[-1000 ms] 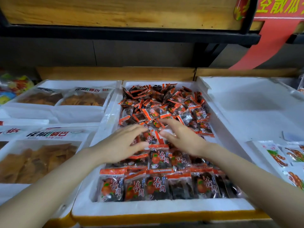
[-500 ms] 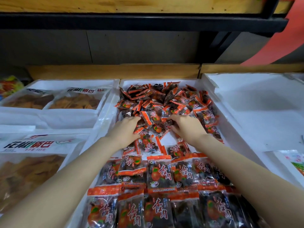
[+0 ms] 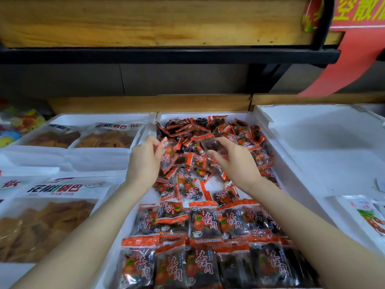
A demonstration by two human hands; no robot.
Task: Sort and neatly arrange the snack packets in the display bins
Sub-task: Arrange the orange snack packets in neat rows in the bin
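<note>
1. The right hand (image 3: 233, 161) is pinching a small dark packet (image 3: 210, 142) between thumb and fingers, lifting it just above the loose heap.
2. The left hand (image 3: 145, 161) is curling its fingers around the orange edge of another packet (image 3: 165, 152) at the left side of the heap; how firmly it is gripping I cannot tell.
3. Both hands are working over the jumbled pile of snack packets (image 3: 208, 130), which is filling the far half of the middle bin (image 3: 248, 116).
4. In the near half of that bin, packets are lying in neat rows (image 3: 204, 222), overlapping front to back, with their orange strips facing away.
5. Between the pile and the rows, a thin patch of white bin floor (image 3: 210, 185) is showing, with a few single packets lying on it.
6. The left wall of the bin is sitting just beside the left hand; the right wall is running close along the pile's right edge.
7. The right-hand bin (image 3: 312, 142) is lying mostly bare and white, offering wide open room, with a few pale packets (image 3: 368, 217) at its near right corner.
8. To the left, large bags of tan chips (image 3: 45, 222) are filling their bins right up to the shared wall.
9. A dark shelf rail (image 3: 166, 55) and a wooden board (image 3: 145, 19) are hanging over the back edge of the bins.
</note>
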